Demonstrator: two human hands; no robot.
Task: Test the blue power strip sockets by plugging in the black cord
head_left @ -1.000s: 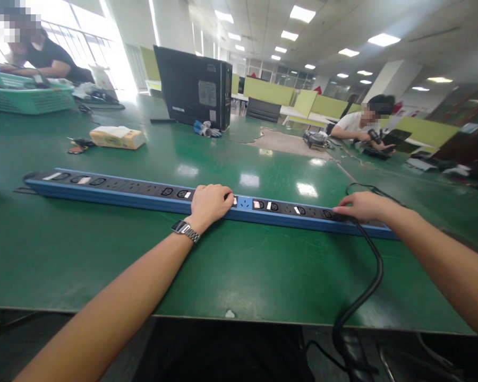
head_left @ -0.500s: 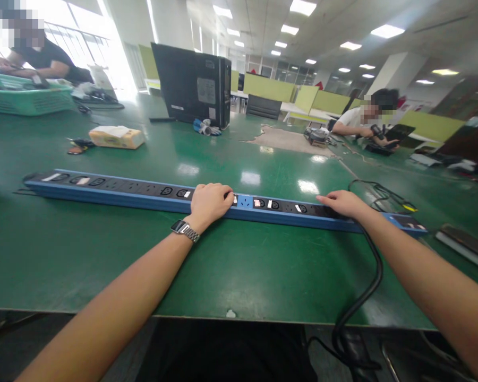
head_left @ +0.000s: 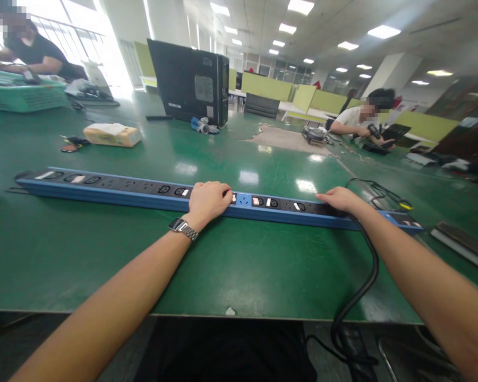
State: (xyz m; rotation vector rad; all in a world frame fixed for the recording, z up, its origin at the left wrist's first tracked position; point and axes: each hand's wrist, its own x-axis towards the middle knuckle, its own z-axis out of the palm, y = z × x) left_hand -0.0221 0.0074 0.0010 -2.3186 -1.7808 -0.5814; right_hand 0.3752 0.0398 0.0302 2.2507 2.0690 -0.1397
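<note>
Black cable is draped on near side of power strip. Strip is laid along counter, covered mid-length by curled left hand, toward right end by right hand; neither grip can be told. PC tower is seen beyond strip.

See a black computer tower upright on the green bench, with blue-and-grey gloves by its base; spot a yellow tissue pack to the left and a mint-green plastic basket beyond, near a person in a dark top; notice, towards the right, another person in a white top holding dark equipment, with lime-green partitions behind, under lit ceiling panels
</note>
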